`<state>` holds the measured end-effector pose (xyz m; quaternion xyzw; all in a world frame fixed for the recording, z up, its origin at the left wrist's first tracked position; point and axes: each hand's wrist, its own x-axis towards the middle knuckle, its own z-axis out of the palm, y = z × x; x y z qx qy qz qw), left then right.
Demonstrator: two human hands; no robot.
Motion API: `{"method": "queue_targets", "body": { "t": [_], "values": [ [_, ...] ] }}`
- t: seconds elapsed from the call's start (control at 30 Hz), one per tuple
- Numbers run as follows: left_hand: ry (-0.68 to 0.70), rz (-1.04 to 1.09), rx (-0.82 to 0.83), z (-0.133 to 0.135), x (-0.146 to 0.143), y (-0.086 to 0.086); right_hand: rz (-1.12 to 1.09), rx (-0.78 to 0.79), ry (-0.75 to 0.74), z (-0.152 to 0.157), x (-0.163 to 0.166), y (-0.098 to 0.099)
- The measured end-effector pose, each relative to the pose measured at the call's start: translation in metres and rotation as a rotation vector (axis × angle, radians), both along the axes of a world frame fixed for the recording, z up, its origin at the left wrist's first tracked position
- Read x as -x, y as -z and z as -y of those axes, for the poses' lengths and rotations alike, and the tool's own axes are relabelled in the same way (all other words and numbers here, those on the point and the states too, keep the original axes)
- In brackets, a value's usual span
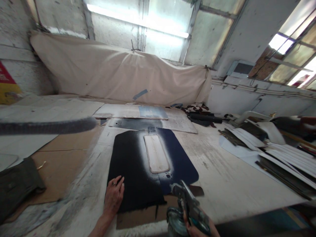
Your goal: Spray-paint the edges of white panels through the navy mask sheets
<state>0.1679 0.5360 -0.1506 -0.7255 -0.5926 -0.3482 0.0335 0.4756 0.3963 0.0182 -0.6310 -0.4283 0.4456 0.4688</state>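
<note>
A dark fabric piece (130,164), black on its left and navy on its right, lies flat on the worktable. Its middle holds a pale rounded rectangle (156,153), ringed by whitish overspray on the cloth. My left hand (115,194) rests on the fabric's left edge, fingers lying on the cloth and slightly bent; the thumb is hidden. At the fabric's lower right, my right hand (194,228) is wrapped around a metal spray gun (189,199), whose nozzle points toward the cloth. Below the gun sits a round cup (175,219). Brown board (140,217) shows beneath the fabric's near edge.
Dark green folded cloth (19,187) and cardboard (66,168) lie to the left. A blurred grey bar (46,125) juts in above them. Stacked strips and panels (286,161) fill the right. A beige sheet (123,72) hangs behind the table. Dark scraps (202,117) lie at the back.
</note>
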Motion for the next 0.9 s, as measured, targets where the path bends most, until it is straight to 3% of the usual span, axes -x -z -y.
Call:
{"method": "queue_targets", "body": {
  "t": [0.17,0.4,0.6,0.73,0.9],
  "values": [
    [0.003,0.008,-0.002,0.001,0.001,0.001,0.027,0.046,-0.018,-0.007,0.007,0.012],
    [0.009,0.028,-0.012,-0.001,0.003,0.004,-0.046,0.064,0.055,-0.017,-0.016,0.018],
    [0.012,0.031,-0.036,-0.004,0.004,0.006,-0.002,-0.096,0.021,-0.017,-0.032,-0.014],
    [0.012,0.009,-0.035,-0.006,0.005,0.009,0.045,-0.129,-0.110,-0.025,-0.043,-0.035],
    [-0.018,-0.019,-0.025,-0.007,0.007,0.014,0.058,-0.088,-0.196,-0.053,-0.052,-0.045]
  ]
}}
